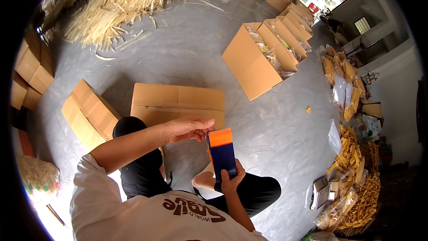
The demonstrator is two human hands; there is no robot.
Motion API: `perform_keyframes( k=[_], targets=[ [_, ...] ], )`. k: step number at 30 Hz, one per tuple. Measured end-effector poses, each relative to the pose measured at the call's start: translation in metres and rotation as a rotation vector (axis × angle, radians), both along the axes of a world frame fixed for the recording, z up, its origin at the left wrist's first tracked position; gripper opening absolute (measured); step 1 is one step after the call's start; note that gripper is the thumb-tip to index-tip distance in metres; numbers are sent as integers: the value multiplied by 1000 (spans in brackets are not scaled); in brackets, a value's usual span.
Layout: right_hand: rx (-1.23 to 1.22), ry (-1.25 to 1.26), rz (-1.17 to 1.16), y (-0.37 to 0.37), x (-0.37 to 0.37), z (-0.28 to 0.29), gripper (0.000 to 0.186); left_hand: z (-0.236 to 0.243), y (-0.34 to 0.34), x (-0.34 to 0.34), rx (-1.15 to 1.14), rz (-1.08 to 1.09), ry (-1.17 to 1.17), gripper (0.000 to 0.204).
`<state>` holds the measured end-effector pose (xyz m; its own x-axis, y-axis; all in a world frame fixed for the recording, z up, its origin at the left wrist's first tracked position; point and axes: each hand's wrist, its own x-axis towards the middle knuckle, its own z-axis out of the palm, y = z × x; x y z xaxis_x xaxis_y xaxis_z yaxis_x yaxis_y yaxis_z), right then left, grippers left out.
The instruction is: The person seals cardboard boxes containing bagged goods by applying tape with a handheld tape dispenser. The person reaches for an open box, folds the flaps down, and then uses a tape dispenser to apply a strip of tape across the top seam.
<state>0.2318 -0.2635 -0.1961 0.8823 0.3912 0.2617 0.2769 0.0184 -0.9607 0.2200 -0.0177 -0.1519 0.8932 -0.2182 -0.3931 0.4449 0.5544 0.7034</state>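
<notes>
The right hand (232, 178) grips the lower end of the tape dispenser (221, 152) near the right corner of the carton (178, 96); the left hand (189, 129) meets its toothed edge (220, 130), any pinch indeterminable; steady the dispenser, guarding fingers against the teeth.

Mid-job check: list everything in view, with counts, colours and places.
Tape dispenser: 1, blue and orange, in the right hand
Near boxes: 2, brown, before and left of the legs
Open boxes: several, brown, row at upper right, packets inside
Side boxes: several, brown, left edge
Strip pile: 1, cream, upper left
Heaps: several, yellow-brown, right side
Device: 1, grey and white, lower right, type unclear
Sack: 1, pale, lower left
Floor: grey, throughout
Far clutter: too small to count
Shirt: 1, white, bottom
Legs: 2, black-trousered, lower middle
Hands: 2, bare; left hand at the dispenser's orange end
</notes>
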Motion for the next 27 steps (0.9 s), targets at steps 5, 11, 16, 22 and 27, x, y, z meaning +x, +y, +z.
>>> perform_keyframes(
  k=[5,11,16,22,27],
  targets=[
    [-90,37,113,-5,-2,-5,38,-28,-4,-1,51,24,-42,34],
    [-123,51,151,5,0,-6,40,-35,11,6,148,101,22,19],
    [-168,311,79,49,3,-8,35,-67,70,74,964,232,-155,10],
    [-379,507,132,25,-11,-44,40,-112,151,194,1363,294,-8,11],
    [-640,524,346,13,-21,-84,40,-275,174,188,1345,-283,8,26]
  ],
)
